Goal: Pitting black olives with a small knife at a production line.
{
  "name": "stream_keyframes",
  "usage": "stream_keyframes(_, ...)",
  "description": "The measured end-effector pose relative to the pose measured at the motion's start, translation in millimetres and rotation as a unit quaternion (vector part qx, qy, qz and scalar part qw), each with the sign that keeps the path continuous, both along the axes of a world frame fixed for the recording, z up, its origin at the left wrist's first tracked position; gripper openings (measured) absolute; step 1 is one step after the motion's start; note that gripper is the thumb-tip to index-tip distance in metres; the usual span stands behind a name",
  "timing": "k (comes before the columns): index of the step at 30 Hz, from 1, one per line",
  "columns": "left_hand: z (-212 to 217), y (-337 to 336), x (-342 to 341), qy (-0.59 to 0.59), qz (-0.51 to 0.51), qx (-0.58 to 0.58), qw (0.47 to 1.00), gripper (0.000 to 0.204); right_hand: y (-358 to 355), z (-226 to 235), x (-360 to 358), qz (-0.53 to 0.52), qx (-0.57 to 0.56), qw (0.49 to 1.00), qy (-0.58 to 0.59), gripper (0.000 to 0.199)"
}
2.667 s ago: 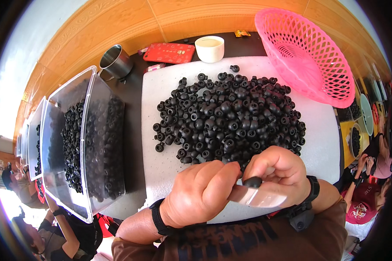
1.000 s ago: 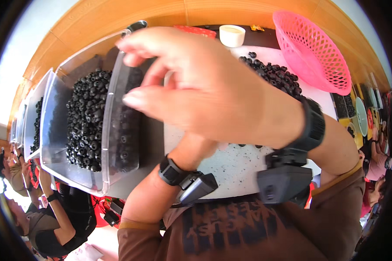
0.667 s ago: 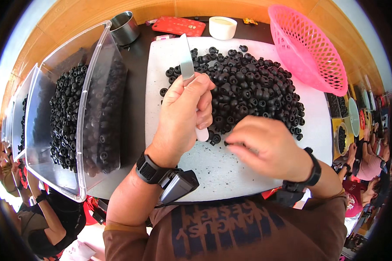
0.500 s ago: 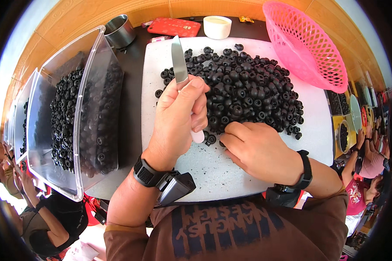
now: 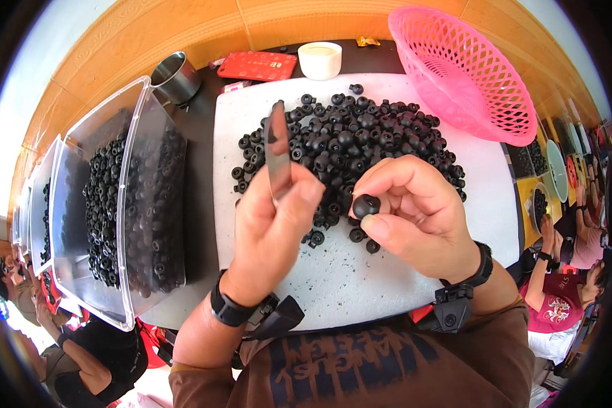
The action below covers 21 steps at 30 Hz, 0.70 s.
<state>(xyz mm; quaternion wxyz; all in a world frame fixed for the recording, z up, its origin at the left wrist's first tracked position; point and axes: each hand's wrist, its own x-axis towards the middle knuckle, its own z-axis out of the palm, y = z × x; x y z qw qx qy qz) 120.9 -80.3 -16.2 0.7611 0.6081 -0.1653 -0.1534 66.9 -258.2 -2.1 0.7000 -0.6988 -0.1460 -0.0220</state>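
My left hand (image 5: 273, 221) is closed round a small knife (image 5: 277, 146), its blade pointing up and away from me; the handle is hidden in the fist. Between thumb and fingertips my right hand (image 5: 421, 221) pinches one round black rubber-like part (image 5: 366, 205) with a short neck. Both hands are above the white board (image 5: 483, 211), level with each other and apart. Just beyond them spreads a heap of the same black parts (image 5: 367, 129), several showing a round hole. Dark crumbs lie on the board near me.
Clear plastic bins (image 5: 126, 217) at the left hold many black parts. Along the back stand a metal cup (image 5: 175, 78), a red phone case (image 5: 258, 66) and a white cup (image 5: 319, 61). A pink basket (image 5: 466, 75) leans at the far right. Other people work at both sides.
My right hand has come up from the heap with a black part pinched in it. The knife in my left hand has turned and sits lower in the view, which has shifted slightly.
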Motion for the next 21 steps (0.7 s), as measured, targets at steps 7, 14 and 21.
stream_keyframes(7, 8, -8, -11, -0.379, 0.004, 0.172, 0.909, 0.015, -4, -3, -2, 0.035, 0.177, 0.983, 0.038, 0.027)
stream_keyframes(14, 1, -12, -8, -0.447, 0.001, 0.195, 0.873, 0.022, -10, -17, -6, 0.056, 0.122, 0.991, 0.010, 0.032)
stream_keyframes(21, 0, -13, -9, -0.471, 0.005, 0.221, 0.854, 0.022, -12, -20, -5, 0.077, 0.139, 0.987, 0.016, 0.031)
